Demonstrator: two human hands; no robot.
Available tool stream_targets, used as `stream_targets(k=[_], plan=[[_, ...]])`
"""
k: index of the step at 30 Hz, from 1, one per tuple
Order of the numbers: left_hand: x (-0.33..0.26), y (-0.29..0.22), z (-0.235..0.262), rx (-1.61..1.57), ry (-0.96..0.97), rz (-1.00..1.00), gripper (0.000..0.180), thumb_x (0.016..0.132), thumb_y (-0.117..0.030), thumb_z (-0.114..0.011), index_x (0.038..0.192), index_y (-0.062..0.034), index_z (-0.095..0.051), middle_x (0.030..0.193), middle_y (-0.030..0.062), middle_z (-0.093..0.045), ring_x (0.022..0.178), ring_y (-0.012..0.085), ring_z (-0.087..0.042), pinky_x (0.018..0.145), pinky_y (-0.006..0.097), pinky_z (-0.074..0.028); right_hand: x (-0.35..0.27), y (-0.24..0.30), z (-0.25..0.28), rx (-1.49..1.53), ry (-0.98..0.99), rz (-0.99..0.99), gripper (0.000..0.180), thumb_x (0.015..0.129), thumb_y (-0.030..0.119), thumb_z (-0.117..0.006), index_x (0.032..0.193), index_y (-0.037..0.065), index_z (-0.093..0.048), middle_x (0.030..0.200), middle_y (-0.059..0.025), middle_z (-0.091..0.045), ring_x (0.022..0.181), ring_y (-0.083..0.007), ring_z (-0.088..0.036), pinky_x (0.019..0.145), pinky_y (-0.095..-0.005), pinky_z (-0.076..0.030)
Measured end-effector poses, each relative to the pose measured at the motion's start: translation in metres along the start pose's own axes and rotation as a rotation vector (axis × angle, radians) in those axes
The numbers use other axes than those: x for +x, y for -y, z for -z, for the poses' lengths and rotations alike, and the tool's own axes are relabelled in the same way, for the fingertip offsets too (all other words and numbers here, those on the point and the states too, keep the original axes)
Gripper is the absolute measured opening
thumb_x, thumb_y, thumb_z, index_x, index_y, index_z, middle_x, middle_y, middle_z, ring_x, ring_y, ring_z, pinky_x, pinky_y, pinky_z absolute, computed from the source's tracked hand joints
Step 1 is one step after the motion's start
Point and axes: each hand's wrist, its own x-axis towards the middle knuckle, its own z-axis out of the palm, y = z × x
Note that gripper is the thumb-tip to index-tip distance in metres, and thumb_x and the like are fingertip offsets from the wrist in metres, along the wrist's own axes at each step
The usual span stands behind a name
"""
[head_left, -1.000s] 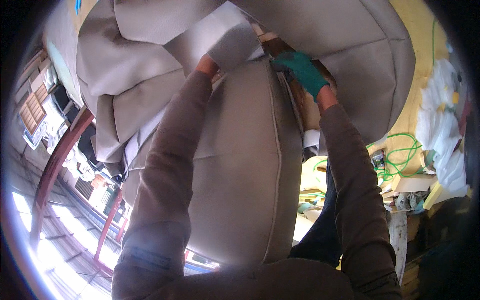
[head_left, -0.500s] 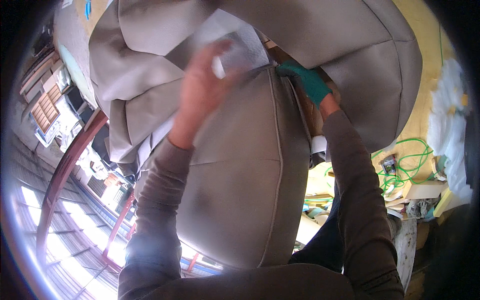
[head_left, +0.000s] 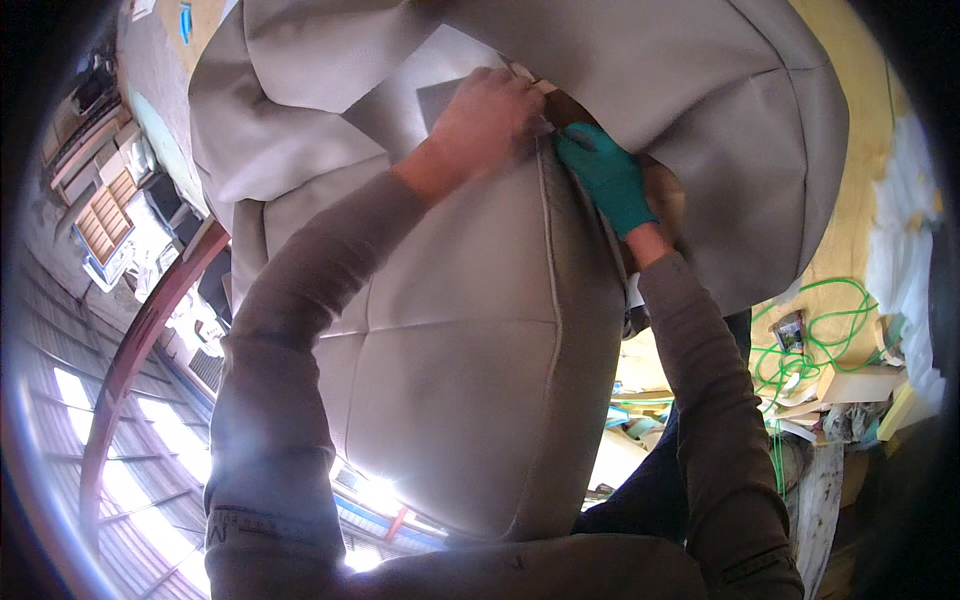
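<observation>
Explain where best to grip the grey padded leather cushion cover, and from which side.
Probably the piped seam edge at the top of the grey padded leather cushion cover, approached from above: the raised ridge there gives fingers purchase, where the bare left hand and teal-gloved right hand meet.

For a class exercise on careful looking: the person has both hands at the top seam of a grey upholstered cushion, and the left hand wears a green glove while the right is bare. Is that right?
Not quite. In the head view the green glove is on the right hand; the left hand is bare. The rest holds: both hands meet at the top seam of the grey upholstered cushion.
</observation>
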Motion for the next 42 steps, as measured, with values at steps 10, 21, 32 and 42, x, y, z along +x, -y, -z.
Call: stream_targets(k=[10,21,32,42], plan=[[-0.019,-0.001,-0.008,-0.115,0.116,0.088,0.042,0.095,-0.016,-0.067,0.135,-0.0103,-0.055,0.116,0.0197,-0.072,0.095,0.0448,-0.072,0.083,0.054,-0.059,0.003,0.021,0.007,-0.108,0.031,-0.028,0.036,0.102,0.032,-0.071,0.128,0.007,-0.071,0.121,-0.0151,-0.076,0.106,-0.0298,-0.074,0.094,-0.0369,-0.057],[-0.009,0.011,-0.037,-0.581,-0.066,0.278,0.022,0.094,-0.007,-0.071,0.115,-0.0049,-0.076,0.114,0.0134,-0.078,0.112,0.0277,-0.073,0.101,0.038,-0.055,0.010,0.011,0.007,0.062,0.086,-0.169,0.034,0.103,0.038,-0.071,0.123,0.010,-0.073,0.117,-0.0082,-0.076,0.104,-0.0208,-0.072,0.093,-0.0359,-0.056],[-0.006,0.028,-0.048,-1.020,0.131,0.482,0.028,0.093,-0.004,-0.064,0.120,-0.0052,-0.073,0.126,0.0064,-0.073,0.119,0.0175,-0.066,0.110,0.033,-0.048,0.025,-0.023,0.007,0.217,0.195,-0.168,0.029,0.103,0.028,-0.072,0.123,0.007,-0.074,0.118,-0.0020,-0.075,0.103,-0.0152,-0.070,0.092,-0.0304,-0.055],[-0.008,0.020,-0.054,-1.201,0.050,0.410,0.037,0.098,-0.002,-0.061,0.132,-0.0071,-0.076,0.130,0.0058,-0.076,0.122,0.0192,-0.067,0.109,0.033,-0.050,0.039,-0.020,0.022,0.281,0.374,-0.035,0.022,0.105,0.016,-0.063,0.113,0.003,-0.079,0.112,-0.0044,-0.076,0.103,-0.0143,-0.070,0.094,-0.0301,-0.055]])
